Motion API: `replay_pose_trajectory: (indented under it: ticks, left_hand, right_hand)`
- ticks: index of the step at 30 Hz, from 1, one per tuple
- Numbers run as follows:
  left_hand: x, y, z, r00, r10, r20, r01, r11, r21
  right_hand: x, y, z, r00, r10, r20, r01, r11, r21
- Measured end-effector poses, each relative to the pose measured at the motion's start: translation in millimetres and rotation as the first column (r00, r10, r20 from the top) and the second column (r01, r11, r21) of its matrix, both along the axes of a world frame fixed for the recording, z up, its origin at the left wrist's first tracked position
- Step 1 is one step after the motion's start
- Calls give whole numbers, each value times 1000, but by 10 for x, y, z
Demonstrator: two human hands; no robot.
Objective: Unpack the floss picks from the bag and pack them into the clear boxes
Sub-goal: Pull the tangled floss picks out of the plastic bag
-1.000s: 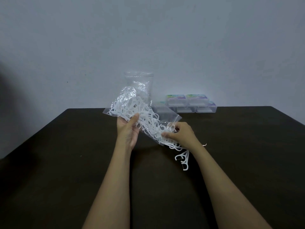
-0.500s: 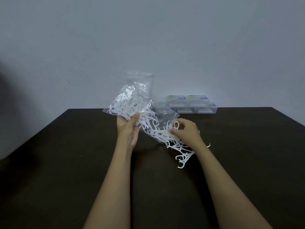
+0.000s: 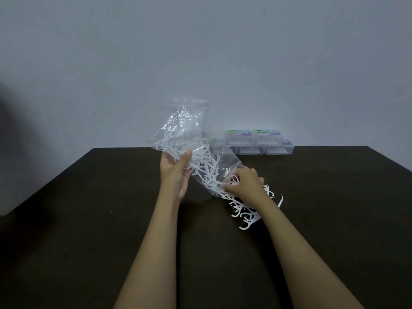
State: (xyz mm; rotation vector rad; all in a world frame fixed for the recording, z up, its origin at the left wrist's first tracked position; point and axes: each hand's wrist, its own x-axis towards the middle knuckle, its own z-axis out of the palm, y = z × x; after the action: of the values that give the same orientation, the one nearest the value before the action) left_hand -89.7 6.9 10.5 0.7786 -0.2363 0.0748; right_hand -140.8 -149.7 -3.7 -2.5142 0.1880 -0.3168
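Left hand is gripping the clear bag mid-length, thumb pressing the film against the fingers, holding it up over the dark table. Bag is slanting from 11 o'clock, high, down to 4 o'clock, low. White floss picks are lying tangled inside it. Right hand is pinching the bag's lower end, fingers curled (whether picks are caught in that pinch too, cannot tell). Spilled picks are lying on the table under that wrist, at its 5 o'clock. Clear boxes are sitting stacked at the table's far edge, 1 o'clock, against the wall.
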Motion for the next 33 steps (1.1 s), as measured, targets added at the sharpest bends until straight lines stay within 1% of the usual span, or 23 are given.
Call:
replay_pose_trajectory:
  ticks: [4, 9, 10, 13, 14, 18, 22, 27, 31, 33]
  left_hand:
    - [15, 3, -13, 1000, 8, -8, -8, 1000, -21]
    - [4, -7, 4, 1000, 17, -4, -17, 999, -44]
    - [1, -8, 7, 1000, 15, -1, -15, 999, -46]
    - [0, -2, 11, 1000, 3, 15, -2, 999, -51]
    - [-1, 0, 12, 1000, -2, 19, 3, 999, -49]
    - [-15, -28, 14, 1000, -22, 16, 22, 999, -30]
    - [-18, -35, 15, 1000, -7, 9, 7, 1000, -14]
    - [-11, -10, 23, 1000, 25, 6, -25, 998, -54]
    - [-14, -10, 20, 999, 45, -10, -46, 998, -50]
    - [-12, -10, 14, 999, 42, -13, -43, 998, -48]
  right_hand:
    - [0, -39, 23, 999, -46, -18, 45, 999, -13]
    - [4, -48, 38, 997, -74, 24, 73, 997, 9]
    - [8, -39, 38, 998, -53, 26, 52, 998, 47]
    - [1, -2, 25, 997, 45, 59, -57, 972, 229]
    - [-4, 14, 18, 995, 61, 75, -77, 966, 246]
    - [-20, 72, 16, 997, 38, 71, -50, 984, 174]
    - [-34, 60, 29, 998, 18, 66, -30, 981, 190]
    - [-39, 9, 79, 997, -30, 64, 24, 996, 86]
    - [-16, -46, 56, 994, -87, 69, 81, 992, 93]
    - [-17, -58, 61, 994, -76, 80, 67, 991, 112]
